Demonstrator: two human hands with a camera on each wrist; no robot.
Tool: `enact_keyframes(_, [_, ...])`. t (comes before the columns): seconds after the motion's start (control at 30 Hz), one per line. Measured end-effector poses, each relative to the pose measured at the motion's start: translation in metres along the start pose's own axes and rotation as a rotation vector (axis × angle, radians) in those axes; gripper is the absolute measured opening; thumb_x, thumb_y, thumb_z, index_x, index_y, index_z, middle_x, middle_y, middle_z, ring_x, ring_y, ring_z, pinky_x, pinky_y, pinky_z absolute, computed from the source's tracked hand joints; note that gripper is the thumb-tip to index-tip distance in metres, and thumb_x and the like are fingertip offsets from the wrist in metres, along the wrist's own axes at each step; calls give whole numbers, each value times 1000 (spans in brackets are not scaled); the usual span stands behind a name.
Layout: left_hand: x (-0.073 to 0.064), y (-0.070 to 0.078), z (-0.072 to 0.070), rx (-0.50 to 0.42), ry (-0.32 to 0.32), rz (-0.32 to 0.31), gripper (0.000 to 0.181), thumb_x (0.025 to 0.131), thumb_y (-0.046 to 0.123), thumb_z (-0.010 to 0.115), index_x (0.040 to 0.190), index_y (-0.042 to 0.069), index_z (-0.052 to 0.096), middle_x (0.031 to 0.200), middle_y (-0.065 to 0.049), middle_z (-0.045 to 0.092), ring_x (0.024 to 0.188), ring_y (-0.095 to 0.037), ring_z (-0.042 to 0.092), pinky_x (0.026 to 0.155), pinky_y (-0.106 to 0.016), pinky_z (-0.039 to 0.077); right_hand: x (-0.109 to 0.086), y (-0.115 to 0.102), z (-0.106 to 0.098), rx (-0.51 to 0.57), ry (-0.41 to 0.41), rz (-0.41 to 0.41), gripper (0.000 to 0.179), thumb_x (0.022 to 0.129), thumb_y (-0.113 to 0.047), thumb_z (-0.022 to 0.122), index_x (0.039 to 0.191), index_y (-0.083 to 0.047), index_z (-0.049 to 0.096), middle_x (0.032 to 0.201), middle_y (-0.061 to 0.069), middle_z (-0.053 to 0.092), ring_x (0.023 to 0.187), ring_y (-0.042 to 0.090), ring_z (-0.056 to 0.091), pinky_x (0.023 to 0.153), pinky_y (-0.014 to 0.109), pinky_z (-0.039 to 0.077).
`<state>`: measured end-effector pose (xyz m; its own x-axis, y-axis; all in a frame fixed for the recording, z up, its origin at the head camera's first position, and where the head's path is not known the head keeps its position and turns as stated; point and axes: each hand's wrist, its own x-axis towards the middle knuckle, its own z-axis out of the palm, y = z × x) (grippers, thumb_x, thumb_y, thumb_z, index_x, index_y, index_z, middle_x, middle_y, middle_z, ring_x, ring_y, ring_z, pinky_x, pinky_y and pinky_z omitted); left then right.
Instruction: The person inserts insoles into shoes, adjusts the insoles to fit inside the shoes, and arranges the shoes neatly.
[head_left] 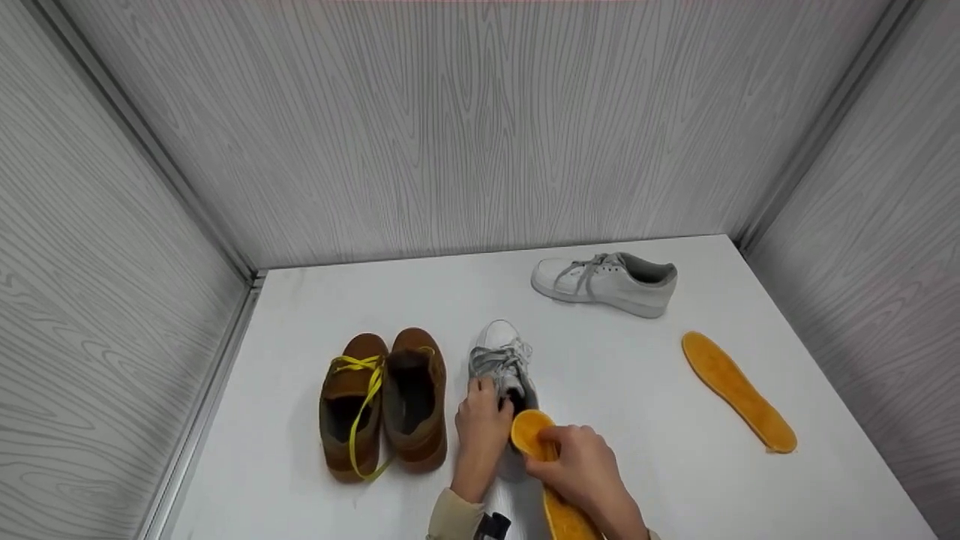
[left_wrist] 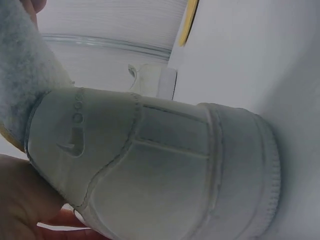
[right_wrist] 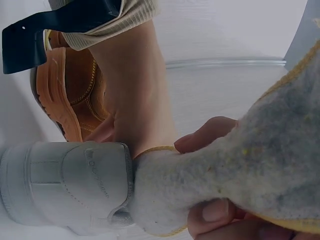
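Note:
A white sneaker [head_left: 498, 334] with grey laces stands on the table, toe pointing away. My left hand [head_left: 481, 421] grips its collar beside the tongue, with the thumb at the opening. The right hand [head_left: 581, 463] pinches an orange insole [head_left: 568, 519] just behind its front end, squeezing it so that it curls. That end meets the heel side of the sneaker's opening. In the right wrist view the insole's fuzzy grey-white underside [right_wrist: 272, 160] faces the camera, against the heel collar. The left wrist view has the sneaker's heel [left_wrist: 165, 160] close up, the fuzzy insole [left_wrist: 30, 65] at its rim.
A pair of brown shoes [head_left: 427, 442] with yellow laces stands to the left. Another white sneaker [head_left: 622, 291] sits at the back right, toe to the left. A second orange insole [head_left: 739, 390] lies flat at the right. Grey wood-grain panels [head_left: 480, 135] enclose the table.

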<state>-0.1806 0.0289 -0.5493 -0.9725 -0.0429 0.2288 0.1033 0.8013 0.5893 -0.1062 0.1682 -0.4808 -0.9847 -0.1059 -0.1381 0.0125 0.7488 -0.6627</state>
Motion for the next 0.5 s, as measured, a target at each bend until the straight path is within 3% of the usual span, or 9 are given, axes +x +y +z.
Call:
enact_keyframes(0.23, [3, 1, -1, -8, 12, -37, 30, 82, 19, 76, 103, 1, 64, 97, -14, 60, 74, -38, 64, 64, -49, 53, 1, -1, 3, 6, 8, -2, 28, 74, -28, 75, 94, -8, 76, 73, -2, 63, 57, 13, 50, 50, 29, 43])
enact_keyframes(0.5, [10, 4, 9, 68, -48, -105, 56, 76, 26, 85, 119, 2, 57, 116, -18, 56, 93, -36, 63, 67, -49, 53, 2, 1, 2, 24, -8, 36, 31, 74, -27, 75, 96, -6, 76, 76, -1, 63, 58, 14, 52, 50, 29, 45])
